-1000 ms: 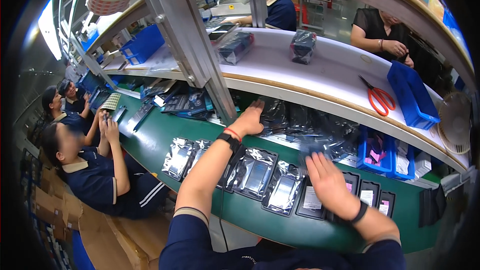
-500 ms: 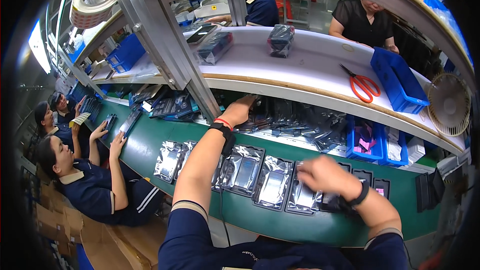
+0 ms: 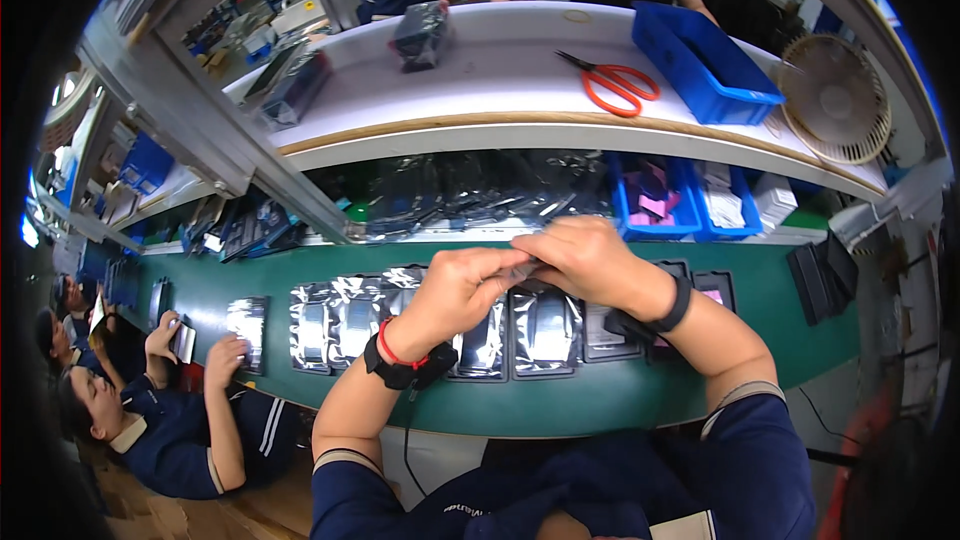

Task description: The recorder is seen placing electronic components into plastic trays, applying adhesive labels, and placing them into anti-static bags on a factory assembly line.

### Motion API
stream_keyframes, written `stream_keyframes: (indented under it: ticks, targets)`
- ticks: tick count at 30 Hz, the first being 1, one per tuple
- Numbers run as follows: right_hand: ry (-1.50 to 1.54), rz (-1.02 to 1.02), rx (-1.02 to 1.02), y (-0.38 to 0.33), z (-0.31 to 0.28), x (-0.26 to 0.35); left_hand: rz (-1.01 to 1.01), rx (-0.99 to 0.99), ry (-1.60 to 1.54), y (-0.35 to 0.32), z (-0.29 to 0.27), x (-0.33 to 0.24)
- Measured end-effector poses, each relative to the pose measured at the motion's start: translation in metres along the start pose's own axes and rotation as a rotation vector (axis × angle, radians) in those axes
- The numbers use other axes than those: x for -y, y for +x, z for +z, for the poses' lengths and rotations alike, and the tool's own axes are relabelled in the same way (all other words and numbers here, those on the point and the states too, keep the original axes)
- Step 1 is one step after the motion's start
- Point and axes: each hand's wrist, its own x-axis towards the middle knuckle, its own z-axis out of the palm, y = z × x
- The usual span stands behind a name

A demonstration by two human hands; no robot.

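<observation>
The left hand (image 3: 470,285) and right hand (image 3: 590,258) are touching above a row of shiny packs (image 3: 546,328) on the green table (image 3: 790,345). At one o'clock from them, orange scissors (image 3: 598,71) are lying on a white shelf (image 3: 500,70). At eight o'clock, a person in dark blue (image 3: 180,435) is holding a hand near another pack (image 3: 247,328).

From a head-worn mount, the bench (image 3: 760,360) was viewed steeply downward at close range, with the shelf (image 3: 500,80) framed farther off toward 12 o'clock and the wearer's shirt (image 3: 640,470) nearest, at 6 o'clock.

Orange-handled scissors (image 3: 599,71), beige fan (image 3: 835,100)
</observation>
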Motion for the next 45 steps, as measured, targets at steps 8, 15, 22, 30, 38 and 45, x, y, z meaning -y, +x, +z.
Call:
stream_keyframes:
  ticks: [8,15,22,30,38,45]
  targets:
    - [-0.284,0.142,0.079,-0.133,-0.1,0.027,0.295,0.105,0.424,-0.011,0.111,-0.029]
    - [-0.074,0.271,0.224,-0.208,-0.076,0.017,0.209,0.362,0.706,-0.033,0.169,-0.021]
    - [0.175,0.431,0.519,-0.212,-0.081,0.016,0.067,0.234,0.129,0.005,0.105,0.005]
    - [0.219,0.357,0.735,-0.18,-0.075,0.008,-0.514,0.175,0.898,0.019,-0.072,0.168]
    - [0.315,0.521,0.403,-0.172,-0.084,0.02,-0.344,0.113,0.844,0.018,-0.094,0.191]
    - [0.742,1.13,-0.281,-0.171,-0.065,0.033,-0.184,-0.095,0.747,0.011,0.024,0.023]
